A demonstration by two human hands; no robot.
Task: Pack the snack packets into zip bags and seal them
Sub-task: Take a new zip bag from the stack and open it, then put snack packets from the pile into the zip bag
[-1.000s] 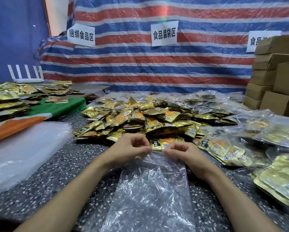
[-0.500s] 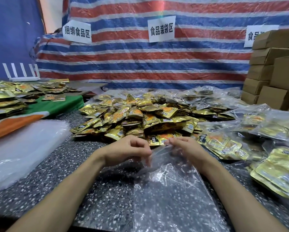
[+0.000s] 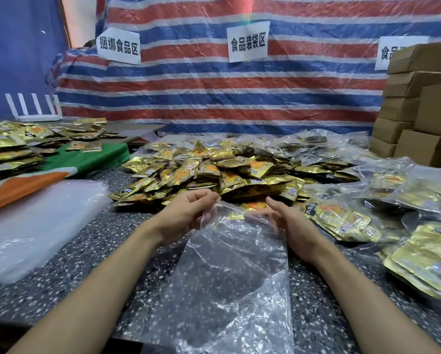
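Both forearms reach straight out over the speckled dark table [image 3: 73,272], bare and roughly parallel, and the hands meet at the far end of a clear zip bag [image 3: 227,290]. The left hand [image 3: 188,213] is turned palm inward, its fingers curled, and it pinches the bag's left top corner at the fingertips. The right hand [image 3: 293,226] faces it, thumb on top, with its fingers showing blurred through the film as they grasp the other side of the mouth. Between the two hands the opening is pulled apart and lifted a little off the table. The rest of the bag lies flat toward the person, thin, crinkled and glossy, with the table's flecks showing through. Just beyond its mouth sits a heap of gold foil snack packets [image 3: 209,172], small, flat and shiny, with orange print. To the right lie filled bags [image 3: 393,190], and to the left a milky stack of plastic sheets [image 3: 35,226].
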